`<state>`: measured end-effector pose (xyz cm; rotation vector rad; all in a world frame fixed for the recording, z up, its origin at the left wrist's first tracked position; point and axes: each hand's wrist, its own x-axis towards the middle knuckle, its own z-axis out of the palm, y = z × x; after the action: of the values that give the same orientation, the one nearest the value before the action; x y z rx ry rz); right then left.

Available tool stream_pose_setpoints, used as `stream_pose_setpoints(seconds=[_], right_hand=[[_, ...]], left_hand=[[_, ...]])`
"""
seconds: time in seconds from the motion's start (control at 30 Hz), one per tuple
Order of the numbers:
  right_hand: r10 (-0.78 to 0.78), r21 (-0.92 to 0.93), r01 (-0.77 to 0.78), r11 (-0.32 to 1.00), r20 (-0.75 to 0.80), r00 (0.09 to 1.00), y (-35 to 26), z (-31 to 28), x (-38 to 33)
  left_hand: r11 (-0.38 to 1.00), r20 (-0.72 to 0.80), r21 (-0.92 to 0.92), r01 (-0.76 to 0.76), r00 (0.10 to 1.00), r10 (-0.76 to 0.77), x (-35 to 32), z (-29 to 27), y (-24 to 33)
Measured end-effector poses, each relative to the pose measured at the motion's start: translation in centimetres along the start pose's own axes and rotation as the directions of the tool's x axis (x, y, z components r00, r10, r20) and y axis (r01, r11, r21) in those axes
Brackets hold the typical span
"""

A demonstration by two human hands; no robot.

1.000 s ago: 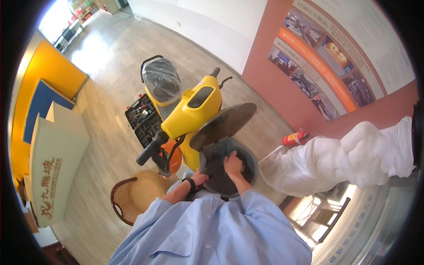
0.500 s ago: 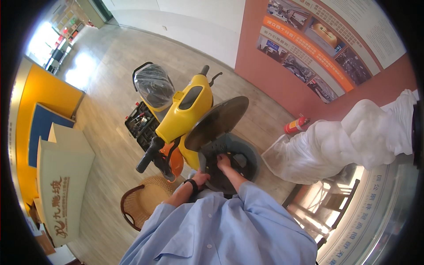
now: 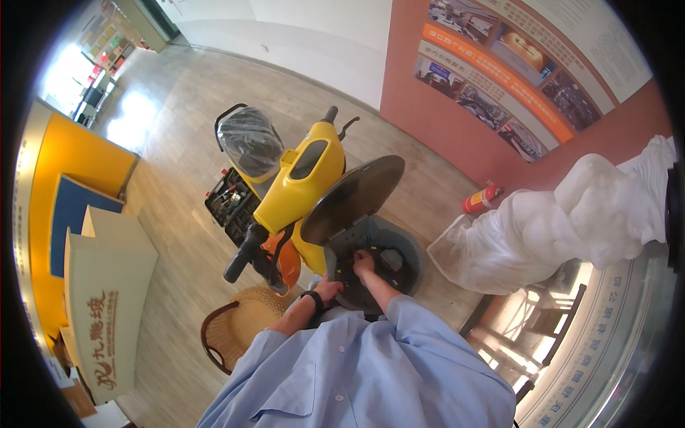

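A yellow scooter [image 3: 303, 175] stands before me with its dark seat [image 3: 357, 196] tipped up. Beneath the seat, a deep grey storage compartment [image 3: 412, 267] lies exposed, its inside dark with small yellow bits. My right hand [image 3: 364, 264] reaches down into it, fingers curled together; whatever they pinch is too small to make out. At the compartment's near left edge is my left hand [image 3: 329, 289], a black band on its wrist. Its fingers are bent and closed, and what they grip is hidden.
A wicker chair [image 3: 246, 321] stands close on the left. Beyond the scooter's handlebar lies an open tool case [image 3: 232, 203], with an orange helmet-like shell [image 3: 285, 260] nearer. To the right are a plastic-wrapped white figure [image 3: 542, 228] and a red fire extinguisher [image 3: 482, 199].
The whole view has shifted slightly. Both hands stay at the compartment, with only small finger movement; the raised seat stays up.
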<state>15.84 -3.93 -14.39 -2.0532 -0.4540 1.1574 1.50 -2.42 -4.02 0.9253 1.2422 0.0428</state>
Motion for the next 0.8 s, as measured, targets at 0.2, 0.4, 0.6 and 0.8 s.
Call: stream_pose_setpoints(seconds=[0.2, 0.4, 0.6, 0.8], right_hand=[[-0.137, -0.232, 0.117, 0.966, -0.069, 0.988, -1.6, 0.1, -1.4], [0.201, 0.341, -0.257, 0.904, 0.190, 0.961, -0.4, 0.0, 0.6], [-0.175, -0.242, 0.164, 0.956, -0.024, 0.984, -1.0, 0.1, -0.9], [-0.357, -0.522, 0.361, 0.773, 0.112, 0.927, -3.0, -2.1, -2.2]], left_hand=[[0.987, 0.050, -0.162, 0.005, 0.999, 0.003, 2.1, -0.6, -3.0], [0.978, -0.002, -0.206, 0.040, 0.999, -0.042, -1.2, 1.2, 1.2], [0.975, -0.055, -0.217, -0.042, 0.998, 0.031, 1.2, 0.2, -2.6], [0.993, 0.024, -0.114, 0.010, 1.000, -0.007, 1.5, 0.0, -1.9]])
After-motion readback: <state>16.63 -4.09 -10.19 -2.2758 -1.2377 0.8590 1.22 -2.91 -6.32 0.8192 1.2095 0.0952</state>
